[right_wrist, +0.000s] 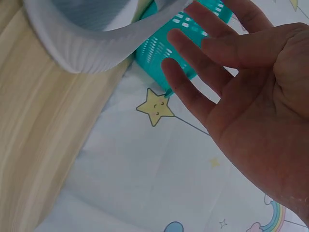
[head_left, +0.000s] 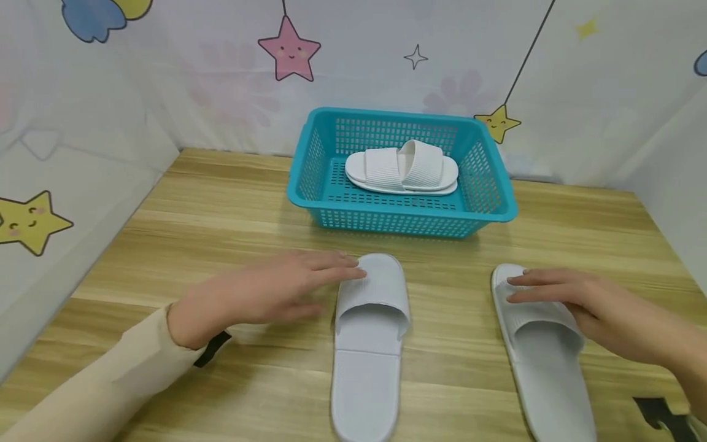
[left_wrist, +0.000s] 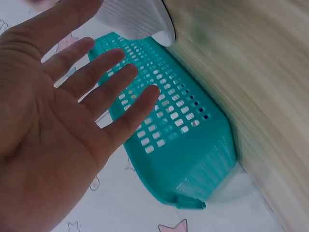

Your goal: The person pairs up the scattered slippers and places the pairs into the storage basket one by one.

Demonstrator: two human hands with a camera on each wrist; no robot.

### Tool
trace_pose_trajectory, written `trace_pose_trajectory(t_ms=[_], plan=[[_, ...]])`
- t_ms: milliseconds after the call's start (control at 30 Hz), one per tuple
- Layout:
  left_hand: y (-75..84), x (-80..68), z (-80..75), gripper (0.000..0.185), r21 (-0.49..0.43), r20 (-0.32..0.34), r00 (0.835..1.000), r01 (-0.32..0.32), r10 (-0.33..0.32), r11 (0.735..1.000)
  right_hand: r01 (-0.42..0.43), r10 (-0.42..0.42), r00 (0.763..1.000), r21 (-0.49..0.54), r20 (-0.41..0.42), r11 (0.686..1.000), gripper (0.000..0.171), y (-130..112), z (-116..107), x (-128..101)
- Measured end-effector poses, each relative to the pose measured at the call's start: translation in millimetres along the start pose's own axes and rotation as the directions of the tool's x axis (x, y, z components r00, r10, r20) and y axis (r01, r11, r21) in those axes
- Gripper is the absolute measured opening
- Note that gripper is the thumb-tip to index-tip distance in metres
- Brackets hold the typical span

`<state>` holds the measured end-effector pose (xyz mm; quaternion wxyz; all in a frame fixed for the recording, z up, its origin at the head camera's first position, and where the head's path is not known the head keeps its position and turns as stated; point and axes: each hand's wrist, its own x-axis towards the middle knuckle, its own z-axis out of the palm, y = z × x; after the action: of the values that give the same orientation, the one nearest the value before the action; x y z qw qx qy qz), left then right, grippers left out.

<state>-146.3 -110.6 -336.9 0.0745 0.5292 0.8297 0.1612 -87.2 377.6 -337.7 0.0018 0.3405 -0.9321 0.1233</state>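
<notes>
Two white slippers lie toe-away on the wooden table. My left hand (head_left: 298,282) is spread flat, and its fingertips reach the toe of the middle slipper (head_left: 367,344). My right hand (head_left: 569,301) stretches straight fingers over the toe and strap of the right slipper (head_left: 544,362). I cannot tell whether either hand touches its slipper. The left wrist view shows an open palm (left_wrist: 58,125) beside a slipper toe (left_wrist: 137,19), and the right wrist view an open palm (right_wrist: 246,87) beside a slipper strap (right_wrist: 87,48). Neither hand grips anything.
A teal plastic basket (head_left: 403,218) stands at the back middle of the table (head_left: 221,202) and holds a stacked pair of white ribbed slippers (head_left: 403,167). Cloth walls printed with stars close in the left, back and right sides.
</notes>
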Motion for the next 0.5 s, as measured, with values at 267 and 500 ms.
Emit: trace_pose_trajectory(t_ms=[267,500], plan=[[8.3,13.2,5.6,0.081,0.045,0.077,0.997,-0.005,0.001,0.999,0.025,-0.025,1.0,-0.004,0.017,1.0,0.09,9,5,-17],[8.9,20.5,16.0,0.084,0.084,0.106,0.993,0.034,-0.043,0.996,-0.011,-0.018,0.982,0.151,0.188,0.989,0.113,16,6,-23]])
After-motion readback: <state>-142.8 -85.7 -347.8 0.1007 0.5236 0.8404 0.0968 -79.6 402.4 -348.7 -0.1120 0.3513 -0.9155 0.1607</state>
